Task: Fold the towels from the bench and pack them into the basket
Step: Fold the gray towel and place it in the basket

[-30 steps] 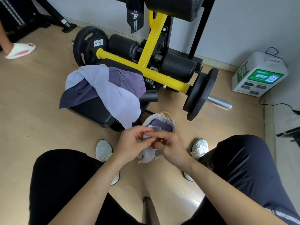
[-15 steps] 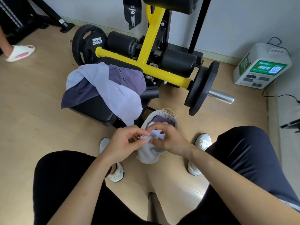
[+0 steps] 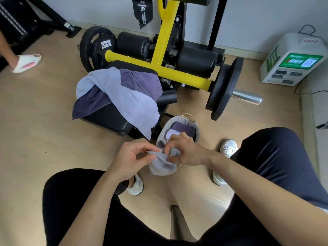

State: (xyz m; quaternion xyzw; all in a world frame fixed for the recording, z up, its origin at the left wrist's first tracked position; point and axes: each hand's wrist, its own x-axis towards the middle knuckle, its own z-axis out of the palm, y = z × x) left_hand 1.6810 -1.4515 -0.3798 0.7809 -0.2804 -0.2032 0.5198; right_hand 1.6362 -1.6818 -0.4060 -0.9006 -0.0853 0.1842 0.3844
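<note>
A soft grey cloth basket (image 3: 161, 167) stands on the floor between my feet. Inside it lie a folded dark purple towel (image 3: 182, 128) and a folded pale towel (image 3: 171, 135). My left hand (image 3: 131, 157) and my right hand (image 3: 186, 151) both pinch the basket's near rim, which is bunched between my fingers. On the black bench pad (image 3: 106, 118) to the left lie loose towels: a pale lavender one (image 3: 127, 98) draped over a purple one (image 3: 142, 80) and a darker one (image 3: 88, 103).
A yellow-framed weight machine (image 3: 165, 55) with black plates (image 3: 225, 86) and a steel bar end stands behind the bench. A white box with a green screen (image 3: 292, 63) sits at the right wall. Another person's sandalled foot (image 3: 26, 62) is far left.
My hands have dropped from over the basket's mouth to its near rim and moved slightly apart, bunching the grey cloth. The towels on the bench have not moved.
</note>
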